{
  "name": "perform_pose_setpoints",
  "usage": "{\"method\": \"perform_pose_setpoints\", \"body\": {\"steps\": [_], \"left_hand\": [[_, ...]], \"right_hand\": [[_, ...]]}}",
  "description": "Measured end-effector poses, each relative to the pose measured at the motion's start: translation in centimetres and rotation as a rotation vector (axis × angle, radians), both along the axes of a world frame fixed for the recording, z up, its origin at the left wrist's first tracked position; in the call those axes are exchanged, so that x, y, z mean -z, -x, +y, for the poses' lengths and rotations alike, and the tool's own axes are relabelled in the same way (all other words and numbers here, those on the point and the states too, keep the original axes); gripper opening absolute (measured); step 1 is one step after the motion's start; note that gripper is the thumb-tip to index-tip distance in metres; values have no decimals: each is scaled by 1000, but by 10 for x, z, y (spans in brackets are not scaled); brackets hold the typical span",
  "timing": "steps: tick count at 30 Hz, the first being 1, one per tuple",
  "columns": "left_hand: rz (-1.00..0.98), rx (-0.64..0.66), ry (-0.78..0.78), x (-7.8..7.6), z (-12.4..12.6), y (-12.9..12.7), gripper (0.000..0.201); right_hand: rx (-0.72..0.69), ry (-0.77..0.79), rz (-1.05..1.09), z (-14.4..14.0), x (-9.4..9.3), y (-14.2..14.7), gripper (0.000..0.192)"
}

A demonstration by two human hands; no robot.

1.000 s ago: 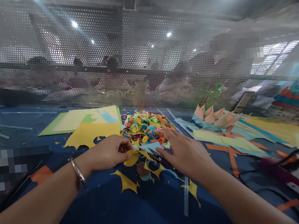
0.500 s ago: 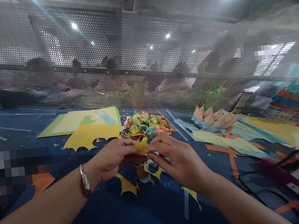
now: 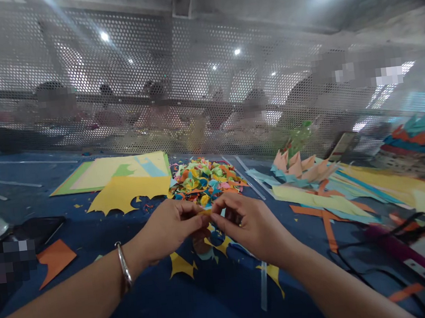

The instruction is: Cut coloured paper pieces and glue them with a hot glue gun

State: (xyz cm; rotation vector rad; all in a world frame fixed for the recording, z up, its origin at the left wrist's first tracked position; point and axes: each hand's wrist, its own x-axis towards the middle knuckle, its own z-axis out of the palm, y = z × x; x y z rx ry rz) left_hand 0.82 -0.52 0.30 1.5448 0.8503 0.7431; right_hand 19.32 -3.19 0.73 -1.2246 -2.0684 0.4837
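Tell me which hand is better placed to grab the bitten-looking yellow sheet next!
Probably the left hand: the yellow sheet lies beyond it, farther from the right hand. Both seem to hold a small yellow piece, though.

The left hand [image 3: 170, 229], a silver bracelet [image 3: 124, 269] at its wrist, and the right hand [image 3: 247, 223] meet at the fingertips over a dark blue bench [image 3: 156, 311], both pinching a small yellow paper piece [image 3: 205, 212], largely covered by the fingers. Directly beyond lies a heap of multicoloured paper bits [image 3: 206, 175]. To its left, a yellow sheet [image 3: 135, 186] with a scalloped edge overlaps a stack of pale sheets [image 3: 111, 170]. Pointed yellow offcuts [image 3: 182, 266] lie nearer the person. A purple power strip [image 3: 408, 250] is at right; a perforated screen [image 3: 132, 86] stands behind.
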Motion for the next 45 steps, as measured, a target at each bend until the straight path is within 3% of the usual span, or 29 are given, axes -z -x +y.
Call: {"method": "perform_pose_setpoints", "body": {"steps": [5,7,11,15,18,23,37,45], "left_hand": [[-7,-97,-67,0,3,0,19],[-23,-104,-72,-2,3,0,19],[-104,-166,-35,-3,4,0,17],[-82,-172,-25,0,6,0,18],[-30,-120,-35,3,6,0,20],[9,-83,-78,6,5,-2,21],[137,3,-209,5,0,-1,26],[199,-99,-313,0,0,-2,28]], "right_hand": [[-33,264,267,2,3,4,27],[-60,289,287,4,3,4,25],[-11,207,75,6,2,-1,6],[119,56,-126,7,1,-6,11],[144,-8,-56,5,-1,-5,17],[74,29,69,2,-4,-2,19],[10,135,87,3,1,-2,17],[-42,200,107,3,-1,-1,19]]}}
